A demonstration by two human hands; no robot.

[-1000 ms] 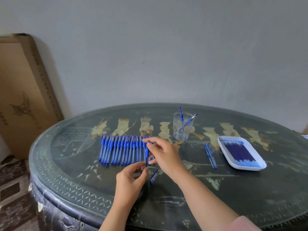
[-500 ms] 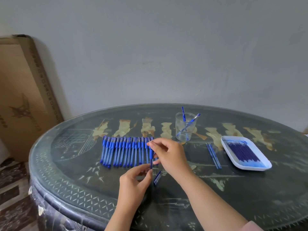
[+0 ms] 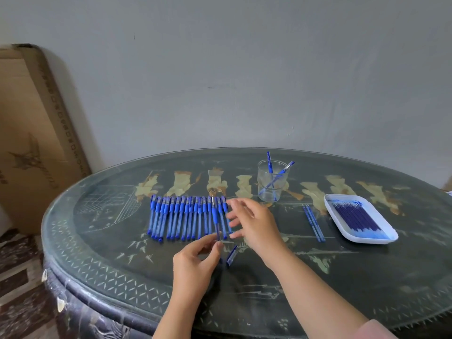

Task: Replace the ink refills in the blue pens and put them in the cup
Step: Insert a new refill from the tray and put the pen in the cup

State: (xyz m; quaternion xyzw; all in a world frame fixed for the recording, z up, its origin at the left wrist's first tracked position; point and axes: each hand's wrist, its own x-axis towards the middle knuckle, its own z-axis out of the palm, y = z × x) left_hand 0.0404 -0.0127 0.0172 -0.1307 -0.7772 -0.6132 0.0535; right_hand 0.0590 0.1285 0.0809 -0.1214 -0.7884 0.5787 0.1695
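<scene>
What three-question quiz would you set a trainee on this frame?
1. True or false: the cup holds two pens.
2. Which of the hands pinches the single pen above the row? A) left B) right C) both
3. Fill in: the stacked refills lie in a white ____.
Key: 1 true. 2 A: the left hand pinches it; the right hand is open. 3 tray.

Dark lacquered desk (image 3: 97, 241) under a glossy, reflective glass top, with pale inlaid figures and a worn, chipped edge. Blue pens (image 3: 186, 218) of smooth translucent plastic with opaque blue grips. A clear, shiny cup (image 3: 266, 189), glass or plastic. A glossy white plastic tray (image 3: 330, 199). Matt brown cardboard box (image 3: 29, 133) against a matt grey painted wall (image 3: 244, 69).
</scene>
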